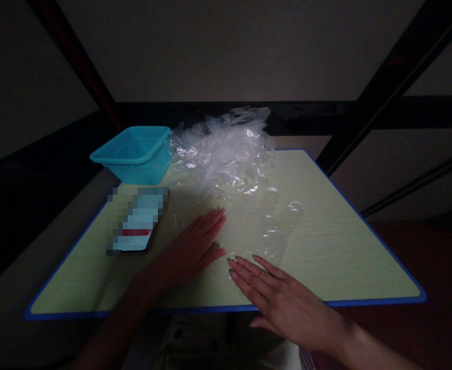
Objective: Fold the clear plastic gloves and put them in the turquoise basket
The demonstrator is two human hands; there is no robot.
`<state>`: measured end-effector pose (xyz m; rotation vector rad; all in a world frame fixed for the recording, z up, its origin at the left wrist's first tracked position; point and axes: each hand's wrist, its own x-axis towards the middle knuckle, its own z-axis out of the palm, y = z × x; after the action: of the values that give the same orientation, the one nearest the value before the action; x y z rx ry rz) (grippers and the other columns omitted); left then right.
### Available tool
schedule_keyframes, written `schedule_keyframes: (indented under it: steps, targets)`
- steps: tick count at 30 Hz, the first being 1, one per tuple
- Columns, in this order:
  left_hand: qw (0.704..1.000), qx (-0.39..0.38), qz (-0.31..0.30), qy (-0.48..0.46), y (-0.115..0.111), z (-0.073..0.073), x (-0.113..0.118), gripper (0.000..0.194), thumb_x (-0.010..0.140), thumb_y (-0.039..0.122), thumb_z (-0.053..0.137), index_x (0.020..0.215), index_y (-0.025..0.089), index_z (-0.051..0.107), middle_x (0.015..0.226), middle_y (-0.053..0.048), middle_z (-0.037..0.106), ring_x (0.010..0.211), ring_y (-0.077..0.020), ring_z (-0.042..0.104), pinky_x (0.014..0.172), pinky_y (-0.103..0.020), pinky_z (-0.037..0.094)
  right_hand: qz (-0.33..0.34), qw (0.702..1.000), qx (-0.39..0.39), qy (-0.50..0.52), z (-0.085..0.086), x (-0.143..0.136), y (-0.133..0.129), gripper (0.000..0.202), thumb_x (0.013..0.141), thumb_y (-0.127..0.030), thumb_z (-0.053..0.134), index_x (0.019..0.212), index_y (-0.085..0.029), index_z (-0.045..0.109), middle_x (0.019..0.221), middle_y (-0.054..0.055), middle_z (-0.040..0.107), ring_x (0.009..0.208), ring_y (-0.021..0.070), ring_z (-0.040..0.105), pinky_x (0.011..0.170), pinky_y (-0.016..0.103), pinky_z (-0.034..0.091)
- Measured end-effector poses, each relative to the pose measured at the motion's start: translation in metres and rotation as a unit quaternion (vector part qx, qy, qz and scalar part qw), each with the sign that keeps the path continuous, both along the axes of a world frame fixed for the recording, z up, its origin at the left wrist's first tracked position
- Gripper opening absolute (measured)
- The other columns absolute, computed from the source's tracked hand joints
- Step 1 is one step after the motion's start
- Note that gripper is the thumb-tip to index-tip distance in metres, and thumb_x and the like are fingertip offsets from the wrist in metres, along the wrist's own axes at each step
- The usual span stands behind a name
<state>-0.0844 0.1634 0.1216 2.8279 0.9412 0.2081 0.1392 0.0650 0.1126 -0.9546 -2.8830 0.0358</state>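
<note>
My left hand point(197, 244) is open, fingers stretched out over the middle of the table, with nothing visible in it. Closer to the front edge, my right hand point(282, 295) is open too, palm down, its fingertips at the near edge of a thin clear plastic piece point(274, 231). That piece lies flat and has finger-like lobes, like a disposable glove. Beyond both hands rises a crumpled heap of the same clear plastic point(229, 149). Whether my fingers press on the film or only hover above it, I cannot tell.
A turquoise plastic basin point(137, 154) stands at the back left of the pale table point(337, 246), which has a blue edge. In front of the basin lies a phone point(143, 221) with its screen lit and partly blurred out. A wall is behind the table.
</note>
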Motion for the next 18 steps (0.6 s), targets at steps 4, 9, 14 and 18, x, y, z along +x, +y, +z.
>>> schedule_keyframes:
  steps: [4,9,14,18]
  targets:
    - [1.0,-0.016,-0.022,0.0,-0.007,-0.004,0.0,0.061,0.093,0.041,0.037,0.142,0.01,0.018,0.15,-0.015,0.019,0.139,-0.0212,0.011,0.111,-0.041,0.022,0.021,1.0,-0.021,-0.006,0.005,0.01,-0.002,0.06,0.092,-0.041,0.042,0.139,-0.007,0.03,0.146,0.011,0.028,0.136,0.0216,0.024,0.111,0.038,0.027]
    - [0.999,-0.031,-0.035,0.013,-0.016,-0.004,0.002,0.064,0.092,0.039,0.041,0.143,0.013,0.014,0.151,-0.013,0.017,0.14,-0.0211,0.008,0.111,-0.043,0.022,0.036,0.998,-0.045,0.017,0.005,0.022,-0.004,0.054,0.092,-0.029,0.047,0.14,-0.012,0.029,0.145,0.006,0.032,0.134,0.0168,0.028,0.112,0.035,0.026]
    - [0.997,-0.048,-0.063,0.012,-0.02,-0.004,0.005,0.068,0.091,0.042,0.042,0.144,0.014,0.011,0.151,-0.013,0.017,0.14,-0.0222,0.009,0.11,-0.046,0.023,0.046,0.996,-0.05,0.057,0.004,0.027,-0.006,0.044,0.092,-0.017,0.044,0.136,-0.013,0.038,0.14,0.005,0.041,0.131,0.0163,0.033,0.11,0.037,0.029]
    - [0.996,-0.061,-0.063,0.005,-0.018,-0.003,0.004,0.069,0.089,0.038,0.047,0.144,0.017,0.012,0.151,-0.012,0.017,0.139,-0.0229,0.011,0.11,-0.047,0.023,0.047,0.993,-0.054,0.098,0.007,0.029,-0.006,0.042,0.092,-0.013,0.042,0.134,-0.011,0.041,0.137,0.008,0.044,0.13,0.017,0.035,0.109,0.039,0.03]
